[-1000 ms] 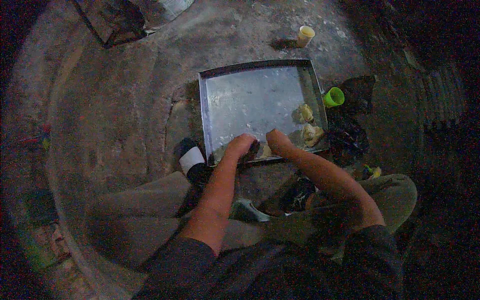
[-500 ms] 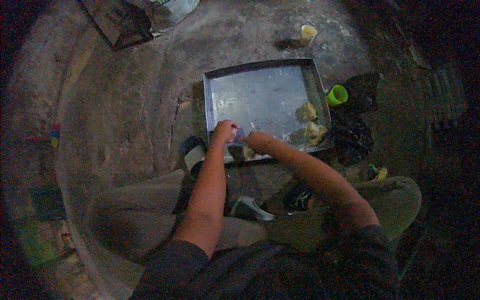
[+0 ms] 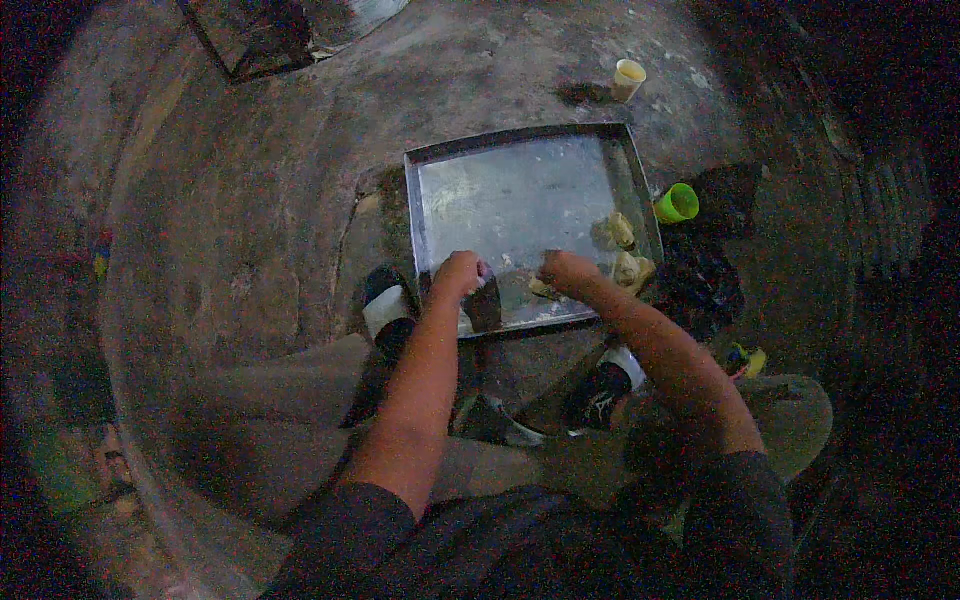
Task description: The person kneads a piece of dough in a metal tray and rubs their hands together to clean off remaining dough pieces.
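A metal tray [image 3: 510, 190] lies on the floor in front of me. Near its lower left, my left hand [image 3: 458, 275] is closed, with something small, pale purplish at its fingers that I cannot make out. My right hand [image 3: 568, 272] is curled closed over the lower middle of the tray; what it holds, if anything, is hidden. Just below it sits a beige lump [image 3: 542, 288]. More beige, irregular pieces [image 3: 620, 230] lie along the tray's right side, one partly behind my right hand.
A green cup [image 3: 677, 204] and black plastic [image 3: 700, 280] lie right of the tray. A pale cup [image 3: 628, 82] stands beyond it. A dark frame [image 3: 240, 50] is at the far left. My shoes [image 3: 390, 310] and crossed legs border the near edge; a yellow object [image 3: 752, 362] lies by my right knee.
My left hand has moved left from the tray's near middle, then slightly down. My right hand went left, then back right and slightly up, uncovering more of the beige lump below it.
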### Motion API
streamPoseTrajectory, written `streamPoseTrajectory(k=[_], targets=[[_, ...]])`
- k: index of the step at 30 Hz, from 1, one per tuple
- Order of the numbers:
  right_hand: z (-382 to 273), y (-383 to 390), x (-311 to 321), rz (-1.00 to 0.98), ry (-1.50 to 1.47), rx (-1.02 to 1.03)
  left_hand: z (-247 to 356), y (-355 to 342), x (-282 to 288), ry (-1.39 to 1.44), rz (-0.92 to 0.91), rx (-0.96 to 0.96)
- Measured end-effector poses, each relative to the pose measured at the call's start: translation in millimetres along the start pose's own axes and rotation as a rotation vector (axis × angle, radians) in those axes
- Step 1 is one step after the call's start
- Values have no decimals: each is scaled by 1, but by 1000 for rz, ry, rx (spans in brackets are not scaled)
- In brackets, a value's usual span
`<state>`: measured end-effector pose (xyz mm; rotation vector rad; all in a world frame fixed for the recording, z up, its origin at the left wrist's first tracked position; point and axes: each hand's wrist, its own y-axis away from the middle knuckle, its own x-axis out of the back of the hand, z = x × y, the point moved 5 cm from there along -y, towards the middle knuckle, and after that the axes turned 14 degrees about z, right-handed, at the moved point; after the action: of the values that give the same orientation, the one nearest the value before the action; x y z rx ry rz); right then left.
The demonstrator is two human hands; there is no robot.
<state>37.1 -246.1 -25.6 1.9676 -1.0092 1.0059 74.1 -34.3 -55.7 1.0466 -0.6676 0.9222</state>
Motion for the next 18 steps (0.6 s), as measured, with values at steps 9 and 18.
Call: streamPoseTrajectory(k=[9, 18], targets=[[-27, 32, -11, -203, 5, 214, 9, 11, -38, -170, -79, 55], [14, -3, -5, 70, -140, -27, 43, 43, -71, -275, -351, 123]])
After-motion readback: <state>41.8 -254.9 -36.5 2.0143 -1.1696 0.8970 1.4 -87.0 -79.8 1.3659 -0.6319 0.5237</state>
